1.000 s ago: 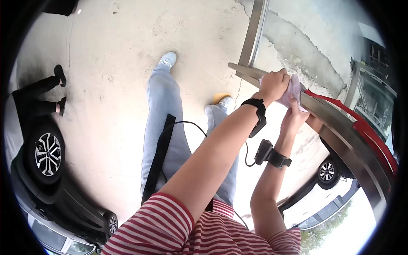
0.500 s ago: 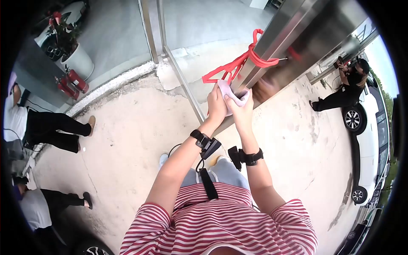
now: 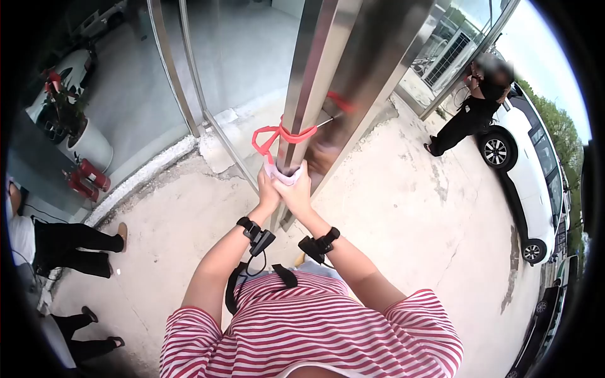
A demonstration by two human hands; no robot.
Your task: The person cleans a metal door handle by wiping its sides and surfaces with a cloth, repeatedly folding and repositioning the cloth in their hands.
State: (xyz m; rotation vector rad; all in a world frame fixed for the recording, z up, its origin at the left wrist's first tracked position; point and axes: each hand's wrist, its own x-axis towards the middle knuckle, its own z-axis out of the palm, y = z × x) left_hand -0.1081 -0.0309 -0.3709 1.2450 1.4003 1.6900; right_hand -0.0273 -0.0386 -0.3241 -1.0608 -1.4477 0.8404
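Both hands are closed round a pale lilac cloth [image 3: 288, 178], wrapped on the near side of a shiny metal bar [image 3: 313, 69]. My left hand [image 3: 268, 193] grips the cloth at the bar's left side. At the right side my right hand [image 3: 297, 193] presses it, close against the left. Just above the hands, a red strap [image 3: 296, 135] is looped and tied round the bar, with a loose loop out to the left. Part of the cloth is hidden behind my fingers.
A glass door frame [image 3: 220, 135] stands at left, beyond it a white planter [image 3: 91, 146] and red fire extinguishers [image 3: 93, 174]. A person in black [image 3: 469, 120] stands by a white car [image 3: 528, 170] at right. Other people's legs [image 3: 75, 242] show at left.
My view has turned, so the bar and hands appear further left and more upright. The hands with the cloth stay on the bar below the red strap.
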